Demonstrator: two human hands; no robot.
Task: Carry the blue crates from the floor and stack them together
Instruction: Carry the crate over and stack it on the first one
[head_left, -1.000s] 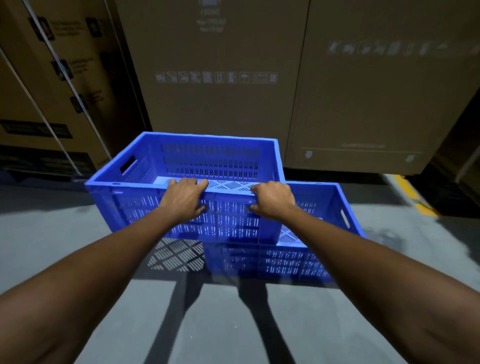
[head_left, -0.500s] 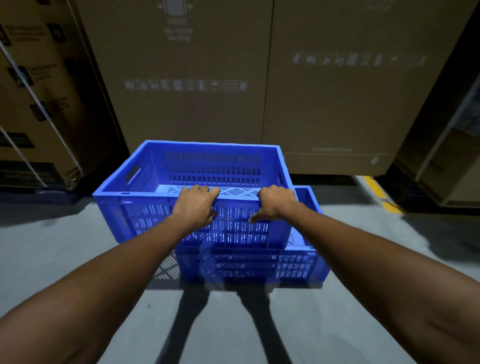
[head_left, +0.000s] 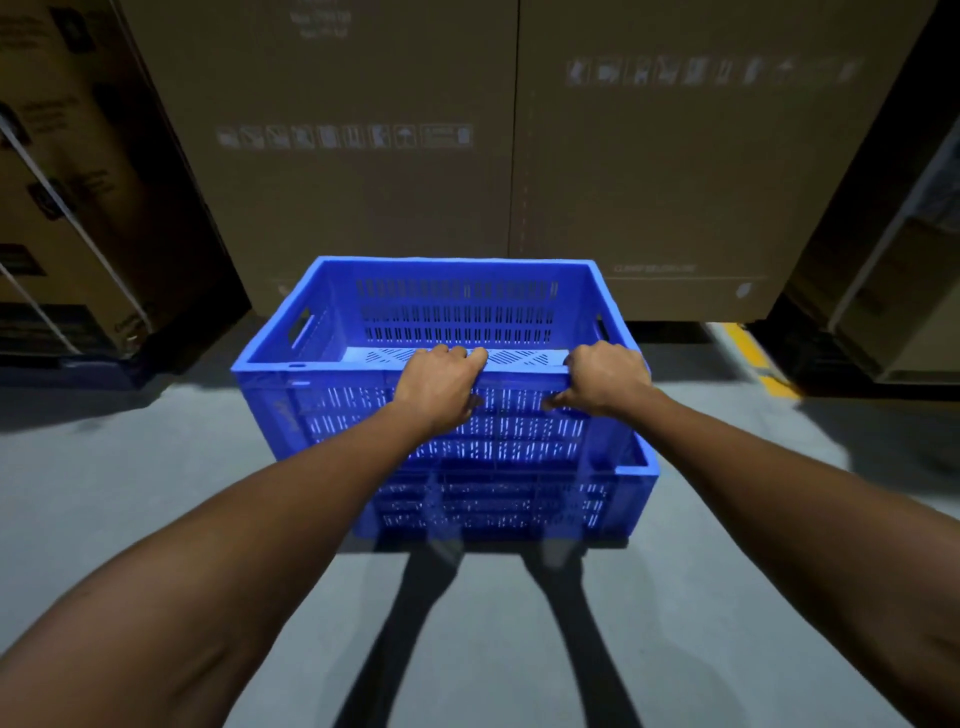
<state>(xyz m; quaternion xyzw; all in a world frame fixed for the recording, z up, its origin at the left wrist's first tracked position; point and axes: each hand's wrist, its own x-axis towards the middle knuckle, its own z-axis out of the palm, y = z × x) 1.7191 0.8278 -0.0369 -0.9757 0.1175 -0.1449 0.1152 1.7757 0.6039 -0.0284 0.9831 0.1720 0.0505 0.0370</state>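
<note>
Right now both my hands grip the near rim of the upper blue crate (head_left: 363, 332): my left hand (head_left: 439, 387) has its fingers (head_left: 457, 353) curled over the edge, thumb on the slotted front wall, and my right hand (head_left: 605, 376) is clamped the same way near the crate's right corner. That crate sits above the lower blue crate (head_left: 613, 499), shifted to the left so the lower one's right rim shows; whether they touch I cannot tell. Behind stand tall cardboard boxes (head_left: 363, 182) on the grey floor (head_left: 130, 467).
</note>
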